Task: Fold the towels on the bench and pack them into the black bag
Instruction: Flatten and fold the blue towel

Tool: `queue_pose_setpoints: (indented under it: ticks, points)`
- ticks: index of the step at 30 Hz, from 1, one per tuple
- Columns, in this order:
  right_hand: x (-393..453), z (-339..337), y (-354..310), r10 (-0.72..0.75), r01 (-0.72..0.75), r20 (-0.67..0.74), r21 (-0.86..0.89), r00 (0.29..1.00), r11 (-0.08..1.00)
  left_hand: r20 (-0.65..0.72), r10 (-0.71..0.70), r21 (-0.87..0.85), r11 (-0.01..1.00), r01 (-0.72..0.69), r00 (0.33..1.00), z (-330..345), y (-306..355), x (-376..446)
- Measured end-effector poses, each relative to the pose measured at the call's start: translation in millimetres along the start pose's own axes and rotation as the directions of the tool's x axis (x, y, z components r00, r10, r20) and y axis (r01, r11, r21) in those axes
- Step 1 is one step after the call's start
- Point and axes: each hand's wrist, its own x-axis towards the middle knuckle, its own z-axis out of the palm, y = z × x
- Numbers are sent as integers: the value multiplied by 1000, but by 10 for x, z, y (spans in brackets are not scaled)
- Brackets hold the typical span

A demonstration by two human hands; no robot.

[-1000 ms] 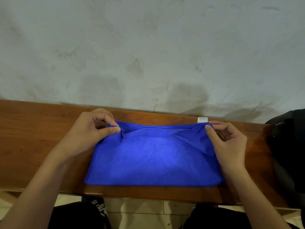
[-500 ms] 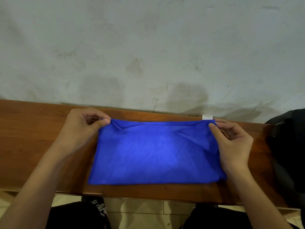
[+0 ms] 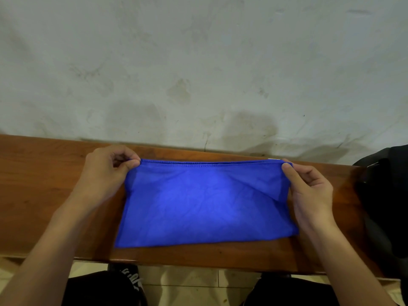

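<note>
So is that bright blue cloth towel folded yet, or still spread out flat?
Folded once: the blue towel shows doubled edges along its far side, where both hands pinch its corners.

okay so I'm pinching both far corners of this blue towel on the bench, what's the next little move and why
Probably lay the far edge down and smooth it flat. The left hand and right hand each pinch a far corner of the towel, pulled taut, and its near part already lies flat on the bench. Then fold it smaller for the bag at the right.
</note>
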Motion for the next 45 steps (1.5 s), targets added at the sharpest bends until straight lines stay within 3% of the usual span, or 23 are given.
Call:
queue_pose_setpoints:
  ticks: [5,13,17,22,32,36,38,40,42,45]
  points:
    - [-17,22,-37,64,-64,7,136,998,989,7,16,1,1000,-16,1000,1,11,-9]
    - [7,-14,-51,40,-37,-32,81,999,996,6,40,-28,999,-40,999,-13,15,1]
    - [18,-28,-71,-18,17,-11,-43,1000,999,10,59,-43,997,-58,998,-46,11,3]
    - [47,-47,0,-81,82,12,-207,997,975,34,144,87,985,-146,989,-110,50,-8]
    - [27,30,-43,-395,367,-123,-202,910,908,-208,220,122,972,-198,953,-116,227,-41]
    - [11,24,-70,-437,404,-85,-256,896,878,-293,184,-30,979,-202,938,-106,305,-72]
    - [24,40,-83,-462,424,-50,-321,885,847,-242,108,-145,979,-146,964,-81,341,-82]
    - [21,101,-92,-460,429,-51,-281,887,858,-139,67,-268,958,-103,988,-58,404,-103]
    - [12,168,-105,-453,433,-48,-220,890,874,-139,115,-300,942,-153,984,-44,441,-105]
    - [-19,230,-164,-495,479,-46,-183,868,858,-263,217,-236,930,-281,940,-65,456,-98]
